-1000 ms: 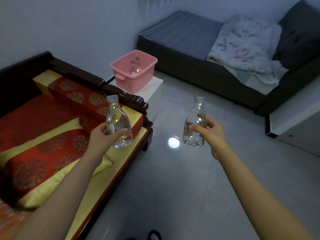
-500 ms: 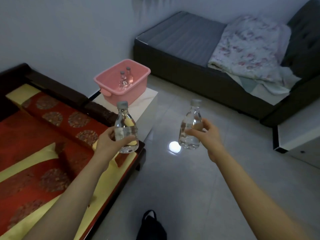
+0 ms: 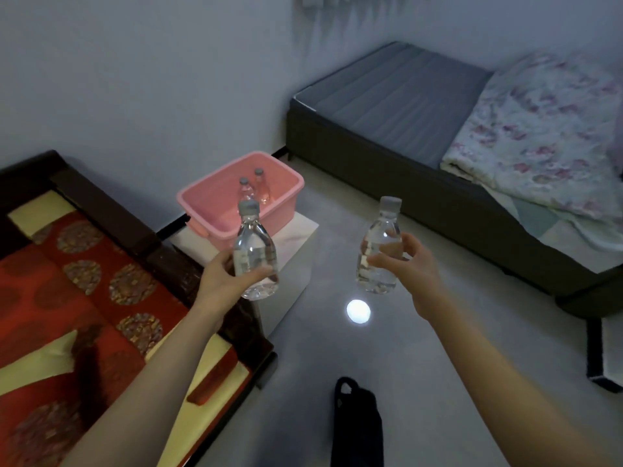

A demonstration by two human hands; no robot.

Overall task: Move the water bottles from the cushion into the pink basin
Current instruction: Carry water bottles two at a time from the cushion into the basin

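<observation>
The red and gold cushion (image 3: 84, 298) lies left of the pink basin (image 3: 215, 227) and nearer me. I see no bottle on the part of it in view. My left hand (image 3: 226, 281) is up in front of the basin's near wall, fingers (image 3: 259, 273) and thumb curled round the belly of the left bottle (image 3: 254, 254). I hold it upright by its middle so the cap stays on top and it can go in base first. Inside the basin two bottles (image 3: 247, 188) already stand upright toward its far side, so I judge the near half is where these belong. The basin sits on a white stand (image 3: 296, 230), higher than the cushion, which is why I carry both bottles raised. Right of the basin, over bare floor, the right bottle (image 3: 379, 251) leans slightly. My right hand (image 3: 414, 267) grips it round the middle with thumb and curled fingers, some only loosely bent.

Against half a second back, the basin is larger and closer in my view. The left bottle now overlaps the basin's front wall where it then fell short, and the cushion has slid further left. Both grips are unchanged.
</observation>
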